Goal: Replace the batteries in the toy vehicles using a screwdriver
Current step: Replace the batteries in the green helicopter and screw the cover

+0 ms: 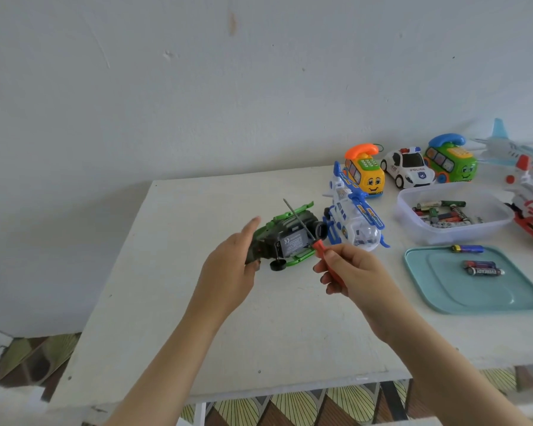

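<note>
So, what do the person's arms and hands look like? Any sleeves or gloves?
Both forearms are bare up to the frame's edge: no sleeves show. The left hand and right hand wear no gloves, and no ring, watch or bracelet is visible. A few fingernails look dark, perhaps painted.

blue helicopter perhaps touching green helicopter

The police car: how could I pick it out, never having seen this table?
Look to the far right of the white table, where toys line the wall. The police car sits between a yellow phone-bus and a green one; unlike them it is white, with POLICE on its hood.
</note>
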Demonstrator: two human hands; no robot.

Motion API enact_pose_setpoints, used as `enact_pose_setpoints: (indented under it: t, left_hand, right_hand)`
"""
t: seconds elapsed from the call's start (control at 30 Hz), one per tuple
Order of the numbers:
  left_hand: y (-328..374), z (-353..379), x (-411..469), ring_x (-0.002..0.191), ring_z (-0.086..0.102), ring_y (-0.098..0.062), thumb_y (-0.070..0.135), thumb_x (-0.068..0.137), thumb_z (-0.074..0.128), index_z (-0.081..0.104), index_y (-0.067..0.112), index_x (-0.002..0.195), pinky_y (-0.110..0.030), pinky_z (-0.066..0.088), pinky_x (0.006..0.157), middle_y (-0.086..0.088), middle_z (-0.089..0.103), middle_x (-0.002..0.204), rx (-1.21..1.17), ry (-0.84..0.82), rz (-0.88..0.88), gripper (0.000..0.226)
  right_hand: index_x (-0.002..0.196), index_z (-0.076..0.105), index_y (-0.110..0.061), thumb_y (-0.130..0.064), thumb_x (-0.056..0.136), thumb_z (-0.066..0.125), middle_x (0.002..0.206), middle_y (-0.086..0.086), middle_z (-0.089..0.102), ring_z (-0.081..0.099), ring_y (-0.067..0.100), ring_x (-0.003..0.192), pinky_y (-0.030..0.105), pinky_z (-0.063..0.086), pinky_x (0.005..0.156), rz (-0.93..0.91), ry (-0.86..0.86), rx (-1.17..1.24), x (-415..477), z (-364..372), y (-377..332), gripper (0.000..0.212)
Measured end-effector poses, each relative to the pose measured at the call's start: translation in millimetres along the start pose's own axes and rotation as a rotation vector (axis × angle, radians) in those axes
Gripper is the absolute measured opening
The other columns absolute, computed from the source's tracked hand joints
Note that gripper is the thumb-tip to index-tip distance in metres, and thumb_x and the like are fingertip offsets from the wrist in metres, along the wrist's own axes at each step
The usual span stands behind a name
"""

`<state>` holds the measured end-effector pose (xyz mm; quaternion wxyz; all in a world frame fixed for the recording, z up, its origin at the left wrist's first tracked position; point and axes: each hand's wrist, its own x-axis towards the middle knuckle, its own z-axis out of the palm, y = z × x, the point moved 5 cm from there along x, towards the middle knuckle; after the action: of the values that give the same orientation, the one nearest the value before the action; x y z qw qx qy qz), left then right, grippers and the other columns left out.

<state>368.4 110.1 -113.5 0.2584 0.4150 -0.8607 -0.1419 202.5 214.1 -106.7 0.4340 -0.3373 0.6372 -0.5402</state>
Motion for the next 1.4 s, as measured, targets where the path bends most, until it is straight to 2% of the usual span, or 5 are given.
enact_pose_setpoints:
  t: [0.47,0.57,0.8,1.03,1.4]
  left_hand:
    - [-36.2,-8.1,-10.7,0.098,0.059,-0.005,-0.003,0.091,0.059,0.057,0.022,0.131,-0.004,0.04,0.082,0.005,0.063,0.107,-0.273,-0.01,-0.03,0.047]
    - [-42.0,-6.1,-19.6,0.1,0.054,0.014,-0.004,0.092,0.056,0.056,0.031,0.122,-0.002,0.04,0.083,0.015,0.06,0.106,-0.362,-0.001,-0.085,0.046]
    - [-39.0,10.2,-29.4,0.117,0.031,0.026,0.016,0.085,0.072,0.04,0.042,0.124,0.0,0.025,0.101,0.016,0.019,0.146,-0.336,0.037,-0.038,0.057]
    - [-35.2,17.2,-24.1,0.121,0.049,-0.004,0.008,0.068,0.084,0.06,0.021,0.118,-0.008,0.042,0.096,0.009,0.045,0.14,-0.364,0.307,0.079,0.056]
    - [-37.3,19.2,-24.0,0.122,0.052,-0.013,0.003,0.064,0.086,0.07,0.004,0.108,-0.019,0.041,0.104,0.0,0.057,0.126,-0.351,0.426,0.061,0.047]
  right_hand:
    - [0.096,0.058,-0.015,-0.024,0.104,0.031,0.081,0.0,0.045,0.041,0.01,0.072,0.023,0.038,0.065,-0.105,0.116,-0.24,27.9,3.2,-4.3,0.029]
    - [0.102,0.058,-0.011,-0.024,0.104,0.031,0.099,0.016,0.052,0.052,0.03,0.095,0.036,0.046,0.091,-0.095,0.073,-0.194,30.7,10.3,-2.1,0.03]
    - [0.1,0.054,-0.008,-0.024,0.104,0.03,0.118,0.028,0.053,0.049,0.041,0.113,0.053,0.041,0.102,-0.093,0.069,-0.168,33.4,9.7,6.0,0.029]
    - [0.095,0.056,-0.023,-0.018,0.1,0.044,0.087,0.0,0.058,0.051,0.012,0.077,0.009,0.039,0.065,-0.414,0.239,-0.372,21.8,2.3,-10.8,0.014]
    - [0.098,0.058,-0.023,-0.018,0.079,0.074,0.077,-0.006,0.066,0.062,0.005,0.074,0.013,0.049,0.066,-0.57,0.261,-0.201,-6.7,2.0,-61.8,0.025]
